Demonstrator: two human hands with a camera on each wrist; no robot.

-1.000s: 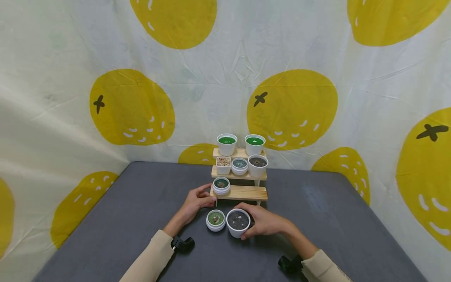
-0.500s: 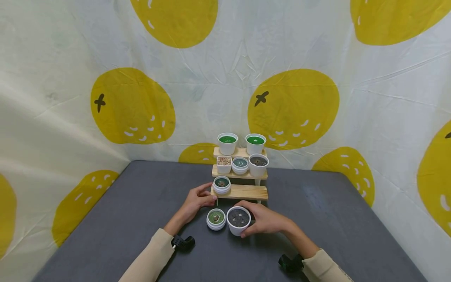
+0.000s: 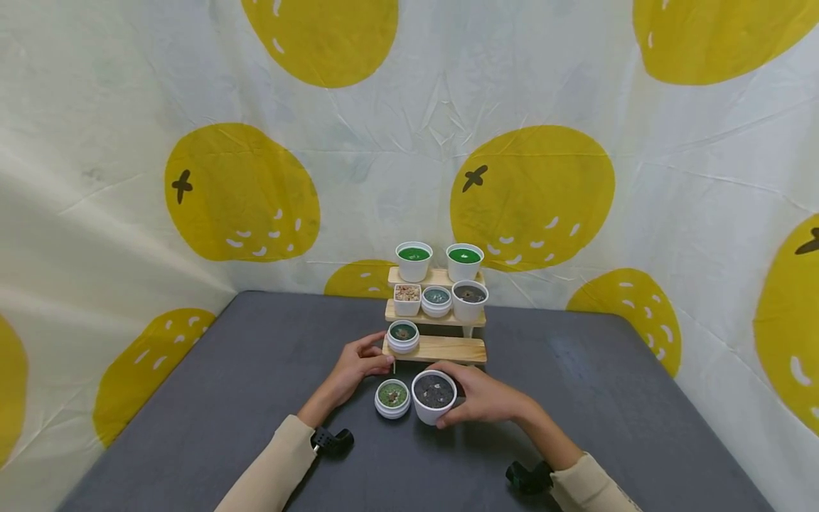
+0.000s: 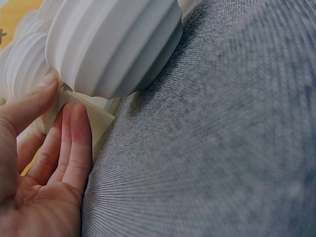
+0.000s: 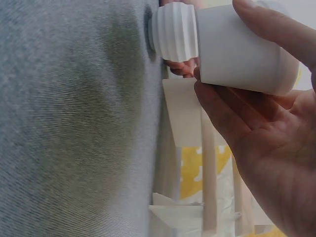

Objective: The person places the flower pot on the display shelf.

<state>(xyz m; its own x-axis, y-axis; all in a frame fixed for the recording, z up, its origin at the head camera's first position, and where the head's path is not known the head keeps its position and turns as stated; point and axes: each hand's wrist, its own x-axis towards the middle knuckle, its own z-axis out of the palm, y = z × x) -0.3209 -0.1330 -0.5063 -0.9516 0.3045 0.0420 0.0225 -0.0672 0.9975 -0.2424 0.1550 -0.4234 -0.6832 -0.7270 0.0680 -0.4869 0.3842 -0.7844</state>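
Note:
My right hand (image 3: 483,395) grips a white cup (image 3: 434,398) filled with dark grey, speckled material, thumb on the near side and fingers round the far side. The right wrist view shows the cup's base raised off the table. Just left of it, a ridged white pot (image 3: 392,400) with green filling stands on the table. My left hand (image 3: 355,364) pinches the left end of a three-tier wooden stand (image 3: 451,348) at its lowest step, thumb near the top edge and fingers against the leg (image 4: 94,118). Beside those fingers sits a ridged pot (image 3: 403,337) with dark green filling.
The middle step bears a square nut-filled cup (image 3: 406,300), a ridged pot (image 3: 436,301) and a dark-filled cup (image 3: 469,300). On the top step are two green-filled cups (image 3: 413,262). A fruit-print cloth (image 3: 384,178) hangs behind the grey table (image 3: 256,370).
My right hand has carried the grey-filled cup slightly upward in the head view, closer to the stand's lowest step. My left hand has stayed at the stand.

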